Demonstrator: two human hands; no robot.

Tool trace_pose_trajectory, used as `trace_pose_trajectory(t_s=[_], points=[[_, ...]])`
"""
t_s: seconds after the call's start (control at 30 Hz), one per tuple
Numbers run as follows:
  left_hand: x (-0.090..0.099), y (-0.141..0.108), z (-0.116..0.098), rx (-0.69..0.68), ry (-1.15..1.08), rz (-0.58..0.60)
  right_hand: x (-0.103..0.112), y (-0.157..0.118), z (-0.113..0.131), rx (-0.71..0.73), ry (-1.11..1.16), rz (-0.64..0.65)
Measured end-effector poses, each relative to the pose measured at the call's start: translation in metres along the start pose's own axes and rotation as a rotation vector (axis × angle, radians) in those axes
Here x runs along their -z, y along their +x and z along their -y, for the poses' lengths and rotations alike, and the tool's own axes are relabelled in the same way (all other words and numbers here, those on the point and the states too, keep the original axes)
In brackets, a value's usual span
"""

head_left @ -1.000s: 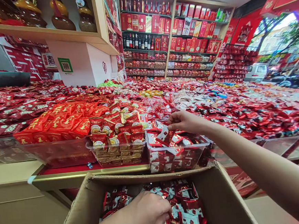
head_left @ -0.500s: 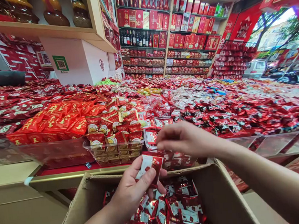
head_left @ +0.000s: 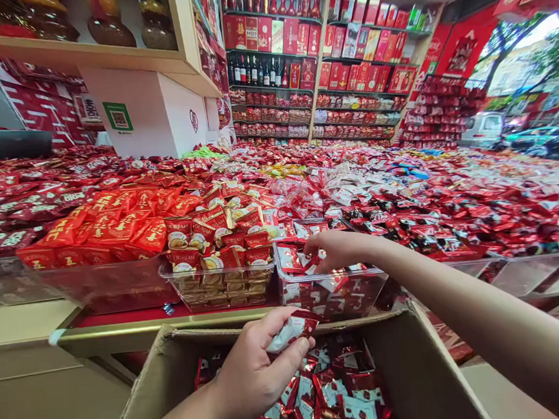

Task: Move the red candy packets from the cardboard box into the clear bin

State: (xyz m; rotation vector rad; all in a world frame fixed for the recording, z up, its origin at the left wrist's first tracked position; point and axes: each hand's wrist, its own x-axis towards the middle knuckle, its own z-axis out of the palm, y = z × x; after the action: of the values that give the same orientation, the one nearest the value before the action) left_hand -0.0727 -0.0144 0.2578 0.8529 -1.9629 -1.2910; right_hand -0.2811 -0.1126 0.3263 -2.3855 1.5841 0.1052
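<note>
Above the open cardboard box (head_left: pixel 152 381), my left hand (head_left: pixel 267 359) is closed on a red and white wrapped packet (head_left: pixel 293 330). Many similar red and white packets (head_left: pixel 329 386) lie inside the box. My right hand (head_left: pixel 334 250) reaches over a clear plastic bin (head_left: pixel 332 299) behind the box, its fingers bent down at a red and white packet (head_left: pixel 313 263) on top. Whether the fingertips grip that packet cannot be made out. Left of this bin stands a clear bin of durian-labelled packets (head_left: pixel 220 253).
Orange-red packets (head_left: pixel 111 226) fill a bin at the left. Dark red packets (head_left: pixel 421 224) are heaped to the right. A wooden shelf corner (head_left: pixel 185 55) juts out at upper left. The counter's gold edge (head_left: pixel 124 331) runs behind the box.
My right hand has moved slightly right and down, onto the packets in the clear bin. My left hand has tilted its packet flatter and sits slightly lower. The whole view has shifted a little.
</note>
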Motion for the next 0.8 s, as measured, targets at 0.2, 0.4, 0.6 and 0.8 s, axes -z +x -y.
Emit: trace_pose_trajectory(t_s=[0.2, 0.4, 0.6, 0.8], points=[[0.004, 0.000, 0.003, -0.109, 0.190, 0.009, 0.010, -0.014, -0.001, 0.025, 0.076, -0.028], [0.001, 0.000, 0.009, -0.231, 0.372, 0.119, 0.012, -0.035, 0.001, 0.072, 0.141, -0.068], [-0.009, -0.003, 0.013, -0.251, 0.480, 0.205, 0.004, -0.029, -0.003, 0.136, 0.144, 0.000], [-0.009, -0.002, 0.015, -0.185, 0.508, 0.251, 0.008, -0.027, -0.004, 0.097, 0.212, 0.138]])
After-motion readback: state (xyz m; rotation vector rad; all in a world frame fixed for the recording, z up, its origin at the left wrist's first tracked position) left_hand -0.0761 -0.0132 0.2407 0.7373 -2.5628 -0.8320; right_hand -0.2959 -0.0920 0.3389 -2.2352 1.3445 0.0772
